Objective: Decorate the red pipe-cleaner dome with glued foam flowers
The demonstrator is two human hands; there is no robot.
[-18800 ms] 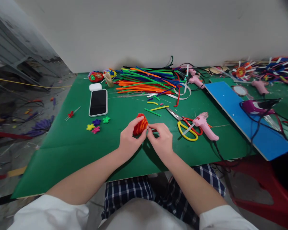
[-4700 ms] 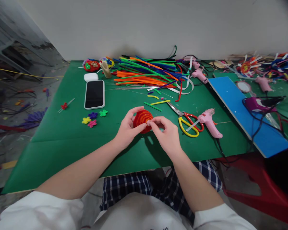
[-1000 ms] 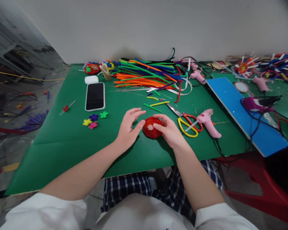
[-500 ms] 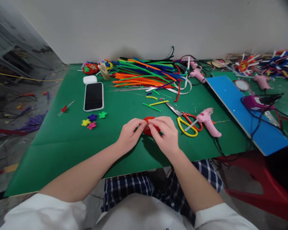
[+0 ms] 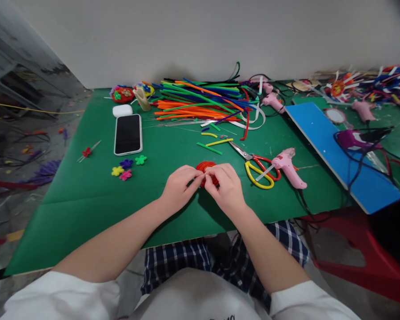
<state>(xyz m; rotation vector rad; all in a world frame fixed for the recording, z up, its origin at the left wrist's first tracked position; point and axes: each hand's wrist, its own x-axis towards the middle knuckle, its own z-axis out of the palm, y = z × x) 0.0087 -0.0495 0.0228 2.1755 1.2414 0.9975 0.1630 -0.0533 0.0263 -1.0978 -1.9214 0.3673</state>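
Note:
A round red coil of pipe cleaner (image 5: 204, 165) is between my hands near the front of the green table. My left hand (image 5: 181, 187) is closed in a pinch at its left side. From the right, my right hand (image 5: 227, 186) pinches at the coil's middle, thumb and forefinger close to the left fingertips. Fingers cover much of the coil, and any small piece between the tips is too small to make out. Scissors (image 5: 247, 154) with red and yellow handles and a pink glue gun (image 5: 289, 168) lie right of my right hand.
Small pipe-cleaner flowers (image 5: 126, 175) lie left of my hands, below a phone (image 5: 128, 134) and a white case (image 5: 122, 110). Behind are bundled pipe cleaners (image 5: 200, 100) and cut pieces (image 5: 209, 148). A blue board (image 5: 340, 153) with cables crosses the right side.
My fingertips have drawn closer together over the coil, and more of its red top shows. The whole view has shifted slightly; the other things lie as before.

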